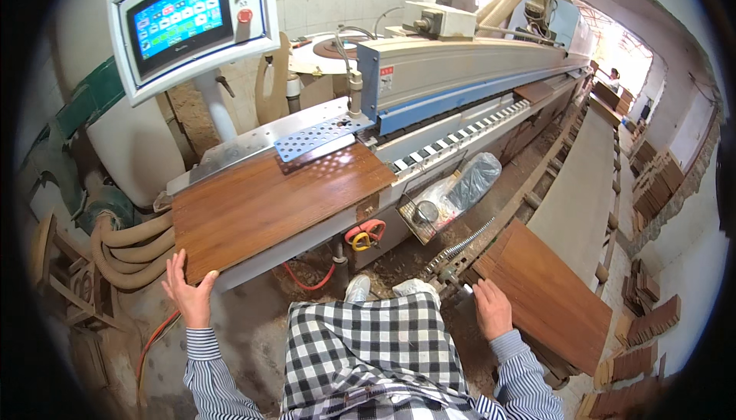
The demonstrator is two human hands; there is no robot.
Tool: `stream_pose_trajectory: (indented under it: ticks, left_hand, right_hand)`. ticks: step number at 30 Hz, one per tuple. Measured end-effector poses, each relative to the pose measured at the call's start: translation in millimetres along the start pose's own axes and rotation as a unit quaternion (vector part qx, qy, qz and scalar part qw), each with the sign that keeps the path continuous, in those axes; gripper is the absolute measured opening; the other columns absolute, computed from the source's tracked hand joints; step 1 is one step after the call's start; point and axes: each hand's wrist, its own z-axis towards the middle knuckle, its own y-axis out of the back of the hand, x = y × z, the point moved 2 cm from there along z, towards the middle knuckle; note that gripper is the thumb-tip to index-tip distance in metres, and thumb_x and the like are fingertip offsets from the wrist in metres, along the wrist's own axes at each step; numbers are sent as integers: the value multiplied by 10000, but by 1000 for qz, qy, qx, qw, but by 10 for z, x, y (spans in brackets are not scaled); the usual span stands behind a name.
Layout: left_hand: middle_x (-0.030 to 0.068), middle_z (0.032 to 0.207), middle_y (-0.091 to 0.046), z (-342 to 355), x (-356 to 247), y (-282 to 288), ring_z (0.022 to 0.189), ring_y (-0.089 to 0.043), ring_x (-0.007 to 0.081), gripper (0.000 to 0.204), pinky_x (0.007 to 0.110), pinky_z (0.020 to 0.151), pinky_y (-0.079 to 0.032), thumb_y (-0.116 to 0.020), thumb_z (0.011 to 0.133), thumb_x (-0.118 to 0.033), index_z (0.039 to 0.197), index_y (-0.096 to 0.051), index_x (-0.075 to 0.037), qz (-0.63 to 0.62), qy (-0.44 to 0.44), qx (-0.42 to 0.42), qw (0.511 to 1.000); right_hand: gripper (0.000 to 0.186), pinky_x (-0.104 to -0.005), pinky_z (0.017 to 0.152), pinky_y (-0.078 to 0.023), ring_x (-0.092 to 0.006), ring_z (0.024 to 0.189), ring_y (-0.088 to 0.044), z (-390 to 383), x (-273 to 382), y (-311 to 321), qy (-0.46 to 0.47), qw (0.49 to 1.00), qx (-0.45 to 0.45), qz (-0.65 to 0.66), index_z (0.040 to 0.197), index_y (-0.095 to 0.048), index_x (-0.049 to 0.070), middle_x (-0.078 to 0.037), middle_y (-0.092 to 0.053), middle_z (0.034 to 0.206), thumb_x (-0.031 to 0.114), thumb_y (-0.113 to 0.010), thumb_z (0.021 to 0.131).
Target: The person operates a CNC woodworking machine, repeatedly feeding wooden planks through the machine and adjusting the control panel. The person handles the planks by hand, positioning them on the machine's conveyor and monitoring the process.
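A brown wood-grain board (284, 209) lies on the machine's infeed bed, its far edge under a perforated blue plate (326, 138). My left hand (190, 290) is at the board's near left corner, fingers spread, the thumb against its edge. Off to the right, a second brown board (540, 293) rests at the near end of a conveyor. My right hand (492, 309) touches that board's left edge with its fingers stretched out. Beside those fingertips is a small white piece (467, 289) too small to make out.
A long edge-processing machine (460, 75) runs away to the far right, with a touchscreen panel (182, 18) at upper left. Red-and-yellow-handled tools (364, 234) and a wire basket (423, 217) hang on its near side. Hoses (126, 255) curl at left; board stacks (648, 320) stand right.
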Motion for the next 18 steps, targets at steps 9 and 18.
stream_pose_trajectory:
  ticks: [9,18]
  left_hand:
    - [131,1412,-476,-29,-429,-183,1391,-321,276,846,561,1158,-59,-831,636,-411,1354,-477,-136,6,-15,13,1000]
    - [146,1424,-453,-42,-967,-588,1354,-379,256,964,574,1156,-20,-737,675,-612,1423,-386,-116,-8,-131,30,991]
  right_hand:
    - [562,-256,537,-527,-135,603,-625,-1042,-72,-50,-558,460,-186,665,905,-646,33,-63,-676,730,590,-568,887]
    - [337,-279,541,-513,-134,578,-623,-1559,-234,-261,-546,349,-199,735,933,-649,83,-44,-679,701,418,-655,890]
